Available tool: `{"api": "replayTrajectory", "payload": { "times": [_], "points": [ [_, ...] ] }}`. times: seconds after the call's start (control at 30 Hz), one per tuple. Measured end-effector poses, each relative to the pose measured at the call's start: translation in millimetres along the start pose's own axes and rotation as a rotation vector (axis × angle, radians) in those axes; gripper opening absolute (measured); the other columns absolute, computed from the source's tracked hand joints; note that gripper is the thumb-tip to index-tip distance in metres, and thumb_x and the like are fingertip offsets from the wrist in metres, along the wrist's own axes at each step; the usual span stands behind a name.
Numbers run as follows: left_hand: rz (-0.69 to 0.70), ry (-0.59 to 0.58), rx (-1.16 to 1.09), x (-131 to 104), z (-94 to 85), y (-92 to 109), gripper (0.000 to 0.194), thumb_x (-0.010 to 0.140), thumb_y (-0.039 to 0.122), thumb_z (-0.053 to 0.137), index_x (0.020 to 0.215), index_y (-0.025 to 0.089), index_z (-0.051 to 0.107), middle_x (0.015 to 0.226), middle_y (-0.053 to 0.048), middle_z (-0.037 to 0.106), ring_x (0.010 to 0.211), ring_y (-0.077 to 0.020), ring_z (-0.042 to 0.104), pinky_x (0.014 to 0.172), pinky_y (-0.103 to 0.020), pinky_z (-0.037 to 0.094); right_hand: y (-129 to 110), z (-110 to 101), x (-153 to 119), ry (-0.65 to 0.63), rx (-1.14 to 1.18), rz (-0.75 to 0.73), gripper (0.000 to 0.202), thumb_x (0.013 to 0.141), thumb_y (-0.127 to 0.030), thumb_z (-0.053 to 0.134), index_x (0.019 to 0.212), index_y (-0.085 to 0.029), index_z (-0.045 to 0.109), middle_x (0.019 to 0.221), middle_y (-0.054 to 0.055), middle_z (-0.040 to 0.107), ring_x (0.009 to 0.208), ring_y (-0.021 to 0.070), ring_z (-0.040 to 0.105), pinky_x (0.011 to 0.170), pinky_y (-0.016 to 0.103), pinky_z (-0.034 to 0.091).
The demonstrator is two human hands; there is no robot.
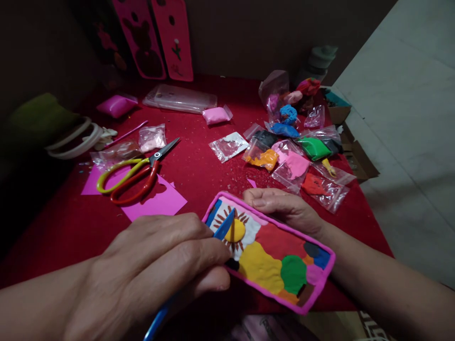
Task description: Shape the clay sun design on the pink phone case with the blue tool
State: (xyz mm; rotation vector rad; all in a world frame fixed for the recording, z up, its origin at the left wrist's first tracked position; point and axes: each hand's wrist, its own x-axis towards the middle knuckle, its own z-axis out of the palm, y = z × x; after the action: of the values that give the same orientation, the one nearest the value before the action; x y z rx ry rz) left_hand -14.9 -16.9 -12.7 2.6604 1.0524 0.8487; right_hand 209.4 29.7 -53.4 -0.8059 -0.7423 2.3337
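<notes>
My left hand (167, 265) is closed around a slim blue clay modelling knife (224, 227), whose handle shows again below the palm. The knife's pointed tip lies over the yellow sun with brown rays at the near-left end of a phone case (266, 267). Patches of red, yellow, green, blue and other colours of clay cover that case, and a pink clay border runs around it. My right hand (284, 208) grips the case by its far long edge, thumb on the rim; its other fingers are mostly hidden.
Scissors (142, 175) lie on pink paper (156, 203) to the left. Several small bags of coloured clay (289, 163) spread across the red cloth. A clear phone case (181, 98) lies farther back, and decorated pink cases (174, 42) lean against the wall.
</notes>
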Motion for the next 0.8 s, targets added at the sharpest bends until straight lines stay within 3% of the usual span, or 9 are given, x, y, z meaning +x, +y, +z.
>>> {"api": "replayTrajectory", "payload": {
  "times": [0.2, 0.43, 0.63, 0.8],
  "points": [
    [0.016, -0.01, -0.06, -1.3, 0.5, -2.1, 0.023, 0.1, 0.04, 0.043, 0.099, 0.027, 0.062, 0.077, 0.002, 0.068, 0.067, -0.012, 0.067, 0.06, -0.026, 0.046, -0.4, 0.1, -0.1, -0.005, 0.017, 0.005, 0.014, 0.074, -0.02, 0.066, 0.066, -0.014, 0.056, 0.059, -0.002, 0.051, 0.053, 0.0086, 0.046, 0.054, 0.02, 0.037],
    [-0.039, 0.055, 0.0, -7.2, 3.3, 3.2, 0.025, 0.1, 0.042, 0.042, 0.097, 0.029, 0.063, 0.08, 0.005, 0.068, 0.07, -0.0091, 0.066, 0.069, -0.022, 0.047, 0.5, -0.9, -0.3, -0.019, 0.028, 0.006, 0.015, 0.074, -0.02, 0.068, 0.067, -0.013, 0.057, 0.06, -0.001, 0.054, 0.053, 0.0082, 0.049, 0.054, 0.019, 0.038],
    [-0.052, -0.063, 0.008, -2.2, -3.6, 4.3, 0.028, 0.101, 0.042, 0.04, 0.096, 0.026, 0.062, 0.084, 0.003, 0.064, 0.073, -0.0106, 0.064, 0.063, -0.02, 0.048, 1.2, -1.9, -0.3, -0.018, 0.07, 0.014, 0.015, 0.074, -0.021, 0.07, 0.067, -0.013, 0.058, 0.06, -0.001, 0.055, 0.053, 0.0085, 0.052, 0.056, 0.019, 0.041],
    [-0.051, -0.034, -0.114, 0.0, -3.2, 1.6, 0.025, 0.101, 0.037, 0.041, 0.096, 0.026, 0.062, 0.078, 0.001, 0.065, 0.066, -0.0102, 0.062, 0.057, -0.019, 0.047, 2.0, -2.3, 0.0, -0.008, 0.085, 0.019, 0.014, 0.073, -0.02, 0.07, 0.067, -0.013, 0.059, 0.059, -0.001, 0.056, 0.052, 0.0086, 0.053, 0.056, 0.019, 0.041]
  ]
}}
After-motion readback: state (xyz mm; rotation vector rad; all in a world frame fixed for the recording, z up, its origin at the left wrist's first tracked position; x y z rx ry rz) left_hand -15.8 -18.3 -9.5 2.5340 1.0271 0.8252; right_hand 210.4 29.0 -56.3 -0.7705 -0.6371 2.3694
